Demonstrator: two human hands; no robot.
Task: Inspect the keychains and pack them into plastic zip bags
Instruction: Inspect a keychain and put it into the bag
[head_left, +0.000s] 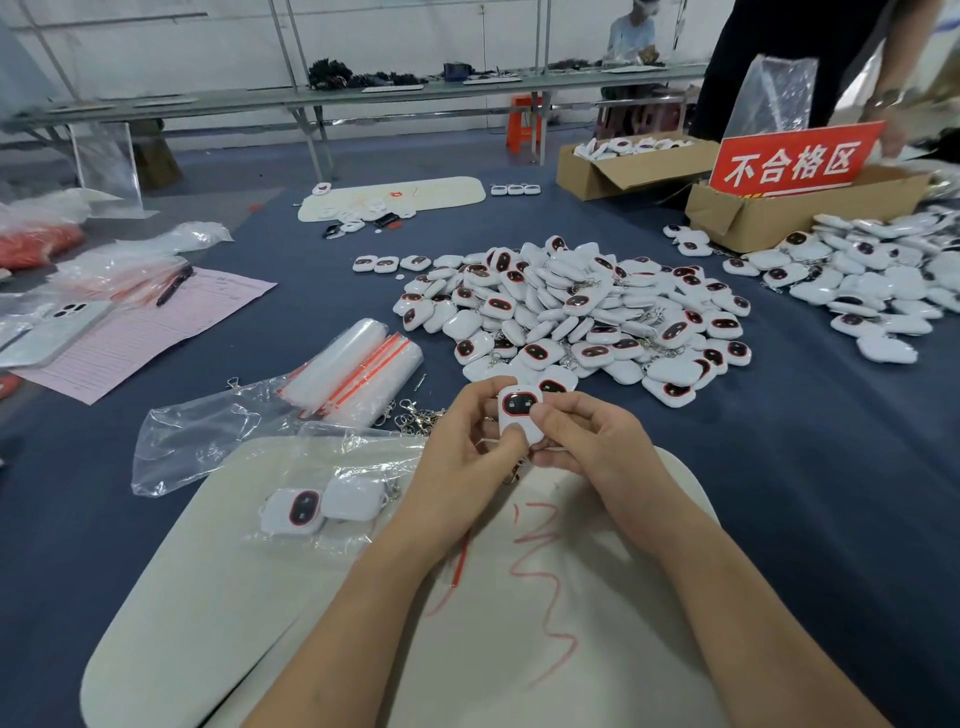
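Observation:
A white keychain (519, 410) with a dark oval face ringed in red is held upright between both hands, just above the white mat (218, 597). My left hand (462, 447) grips its left side, thumb on its lower front. My right hand (587, 441) pinches its right edge. A large heap of the same keychains (582, 312) lies just beyond on the blue table. Two keychains sit inside a clear zip bag (322, 506) on the mat at the left. A stack of empty zip bags (358, 371) with red strips lies beyond it.
A loose clear bag (197, 436) and metal clasps (415, 415) lie near the mat. Pink paper with a pen (174, 286) and a phone (52, 332) are at the left. Cardboard boxes (623, 171) and a red sign (795, 158) stand at the back right, where a person (789, 57) stands.

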